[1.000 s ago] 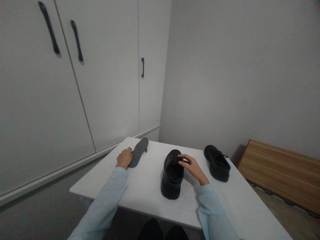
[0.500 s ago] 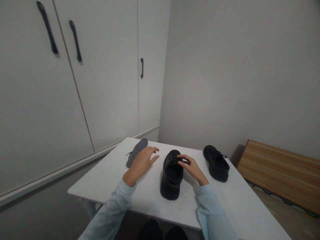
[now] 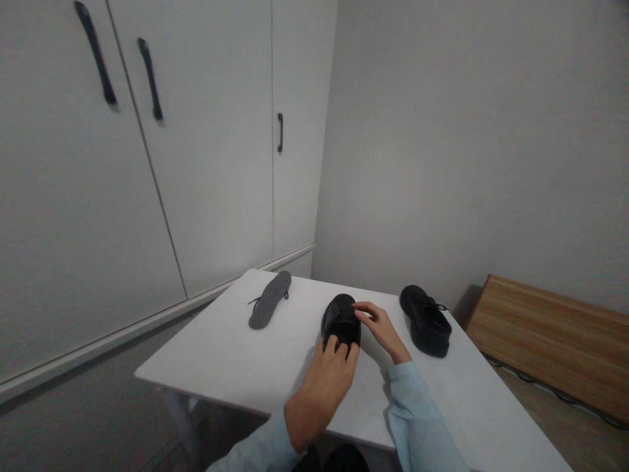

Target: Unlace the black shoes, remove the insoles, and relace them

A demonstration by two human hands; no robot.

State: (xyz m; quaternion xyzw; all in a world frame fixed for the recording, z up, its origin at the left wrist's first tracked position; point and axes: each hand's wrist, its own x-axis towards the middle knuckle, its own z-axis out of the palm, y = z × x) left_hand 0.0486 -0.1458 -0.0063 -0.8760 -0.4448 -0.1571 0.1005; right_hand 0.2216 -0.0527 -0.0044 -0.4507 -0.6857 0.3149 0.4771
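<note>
A black shoe [image 3: 339, 309] stands on the white table in front of me, its toe pointing away and its opening towards me. My left hand [image 3: 330, 375] covers the heel, with its fingers bent over the back rim into the opening. At the right side of the upper, my right hand [image 3: 376, 322] pinches the edge near the tongue with thumb and fingertips. The heel and the shoe's inside are mostly hidden by my left hand. To the left lies a grey insole [image 3: 270, 300], with thin black laces poking out from under both its sides.
A second black shoe [image 3: 426, 322], laced, stands near the right edge of the white table [image 3: 216, 354]. Beyond the table are white cupboards [image 3: 216, 164] with dark handles on the left and a wooden board [image 3: 550, 341] on the right.
My left hand has moved right and towards me, from beside the insole to the shoe's heel. The insole is now uncovered. My right hand stays at the shoe's upper.
</note>
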